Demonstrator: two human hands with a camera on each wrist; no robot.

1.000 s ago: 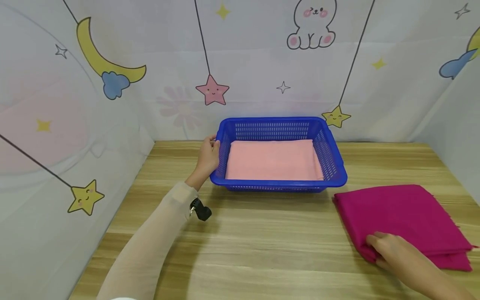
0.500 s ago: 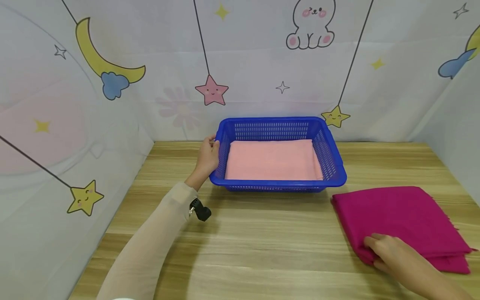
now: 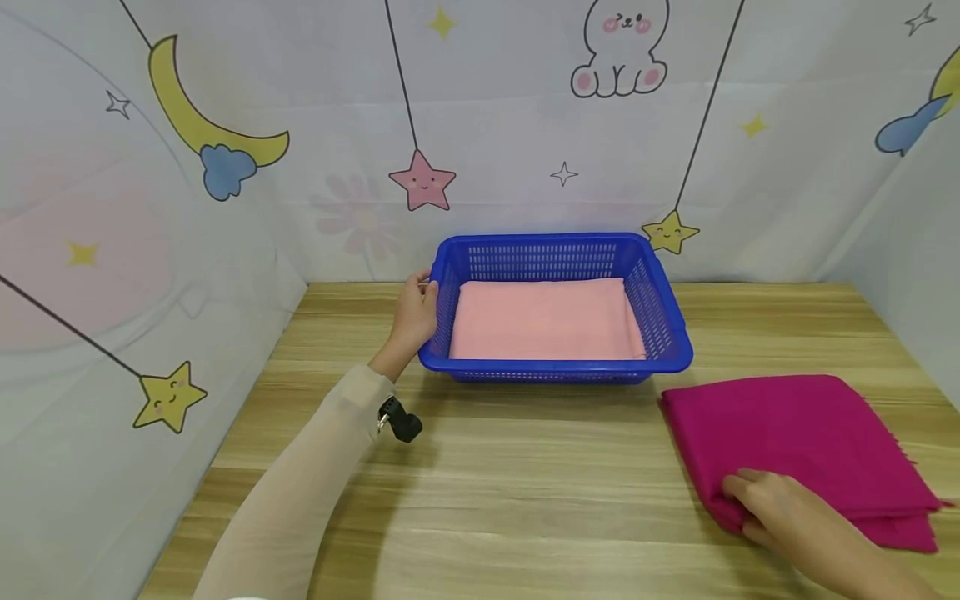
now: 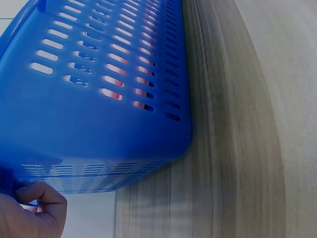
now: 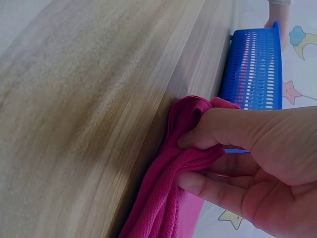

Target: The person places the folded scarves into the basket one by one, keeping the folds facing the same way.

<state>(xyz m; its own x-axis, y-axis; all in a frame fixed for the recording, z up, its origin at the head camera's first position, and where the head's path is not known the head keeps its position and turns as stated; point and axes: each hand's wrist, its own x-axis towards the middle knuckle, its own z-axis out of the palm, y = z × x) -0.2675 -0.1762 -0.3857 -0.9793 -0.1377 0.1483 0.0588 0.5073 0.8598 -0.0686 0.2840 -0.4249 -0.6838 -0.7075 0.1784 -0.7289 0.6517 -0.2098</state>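
A blue plastic basket [image 3: 558,367] with slotted walls stands at the back of the table, a folded pink cloth [image 3: 547,321] lying flat inside it. My left hand [image 3: 416,317] grips the basket's left rim; in the left wrist view its curled fingers [image 4: 49,203] show at the basket's edge. At the right lies a folded magenta cloth [image 3: 795,442] with a frayed right edge. My right hand [image 3: 783,512] pinches its near left corner, and the right wrist view shows the layered folds between thumb [image 5: 198,134] and fingers.
The wood-grain table [image 3: 525,483] stretches between the basket and the near side. A white backdrop curtain [image 3: 510,125] printed with stars, a moon and an animal closes off the back and both sides. A black device [image 3: 402,421] is strapped to my left wrist.
The magenta cloth has slid slightly left and nearer, with my right hand holding its corner. My left hand, the basket and the pink cloth have stayed in place.
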